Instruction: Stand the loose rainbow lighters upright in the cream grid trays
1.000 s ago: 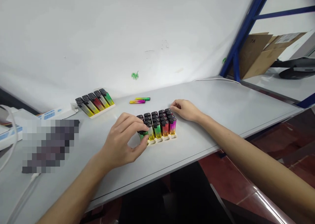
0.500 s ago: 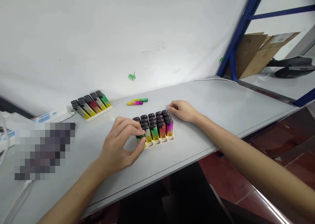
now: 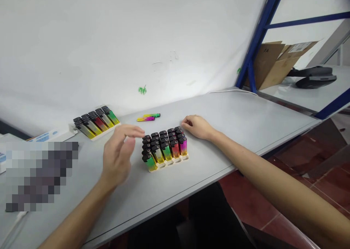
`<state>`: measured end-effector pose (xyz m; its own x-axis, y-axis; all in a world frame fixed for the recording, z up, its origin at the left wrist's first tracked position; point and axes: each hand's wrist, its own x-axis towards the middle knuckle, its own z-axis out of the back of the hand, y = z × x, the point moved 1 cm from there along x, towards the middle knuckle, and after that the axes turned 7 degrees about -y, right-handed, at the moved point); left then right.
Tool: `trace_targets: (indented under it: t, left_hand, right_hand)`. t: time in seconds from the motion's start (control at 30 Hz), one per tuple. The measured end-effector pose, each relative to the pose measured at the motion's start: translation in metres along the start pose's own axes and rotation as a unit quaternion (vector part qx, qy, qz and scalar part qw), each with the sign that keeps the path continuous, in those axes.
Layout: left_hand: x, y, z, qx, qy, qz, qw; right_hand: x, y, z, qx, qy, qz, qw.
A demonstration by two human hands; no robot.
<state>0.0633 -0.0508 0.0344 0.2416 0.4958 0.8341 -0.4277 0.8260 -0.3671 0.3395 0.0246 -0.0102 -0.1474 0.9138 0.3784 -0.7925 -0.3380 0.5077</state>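
Note:
A pale tray (image 3: 163,166) on the grey table holds several upright lighters with black tops; its front row includes a green and yellow lighter (image 3: 150,163) at the left corner and a purple one (image 3: 183,147) at the right. Empty holes show along the tray's front edge. Left of the tray, my left hand (image 3: 119,154) is raised, its fingers apart and holding nothing. My right hand (image 3: 195,126) rests on the table beyond the tray's back right corner, fingers curled together; whatever they may hold is hidden.
A second tray of lighters (image 3: 96,122) stands by the wall at the left. Two loose lighters (image 3: 147,117) lie near the wall. A power strip (image 3: 51,132) and a blurred dark object (image 3: 43,176) are at the left. Blue shelf posts and cardboard boxes (image 3: 276,65) stand at the right.
My left hand has let go of the green lighter at the tray's front left corner and moved away to the left. My right hand stays in place. The view has shifted slightly.

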Motion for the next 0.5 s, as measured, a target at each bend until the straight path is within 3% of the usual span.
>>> trace_targets:
  t: [0.1,0.17,0.27,0.33,0.4,0.5]
  left_hand:
    - [0.022,0.034,-0.010,0.034,-0.019,0.155,0.987]
    - [0.035,0.065,-0.021,0.119,0.019,0.195,0.973]
    - [0.042,0.110,-0.037,0.275,0.146,0.106,0.944]
    - [0.037,0.133,-0.043,0.326,0.202,0.104,0.918]
    - [0.031,0.144,-0.044,0.352,0.224,0.097,0.903]
    - [0.025,0.141,-0.041,0.384,0.224,0.074,0.893]
  right_hand:
    - [0.002,-0.001,-0.003,-0.006,-0.005,0.004,1.000]
    - [0.002,-0.003,-0.003,-0.006,-0.007,0.007,1.000]
    - [0.003,-0.005,-0.003,0.003,-0.007,0.003,1.000]
    - [0.002,-0.005,-0.002,0.008,-0.006,0.000,1.000]
    - [0.003,-0.005,-0.002,0.010,-0.004,0.001,1.000]
    - [0.003,-0.006,-0.002,0.009,-0.005,0.006,1.000]
